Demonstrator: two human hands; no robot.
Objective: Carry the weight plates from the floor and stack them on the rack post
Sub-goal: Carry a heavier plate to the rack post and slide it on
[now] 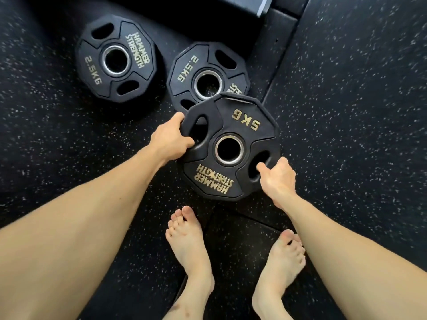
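— So where is the plate just now?

— Right in front of the person's bare feet (189, 241). It is the 5 kg plate (231, 147), black with gold lettering, and both hands are clamped on it. Its far edge covers part of a 2.5 kg plate (203, 70) lying flat on the floor (346, 112). Whether the big one is lifted clear or leaning on it, I cannot tell.

— How is it gripped?

— The left hand (169, 139) is curled round the rim at the left, fingers through one of the grip slots. The right hand (278, 176) holds the near right edge, thumb hooked into another slot. The hands sit at opposite sides of the plate, with the steel-ringed centre hole between them.

— Anything else lying about?

— A second 2.5 kg plate (116, 60) lies flat farther left, just apart from the first. Beyond them sits something dark and boxy (251, 5), only partly in view. The floor is black rubber with white flecks, with seams running between the tiles.
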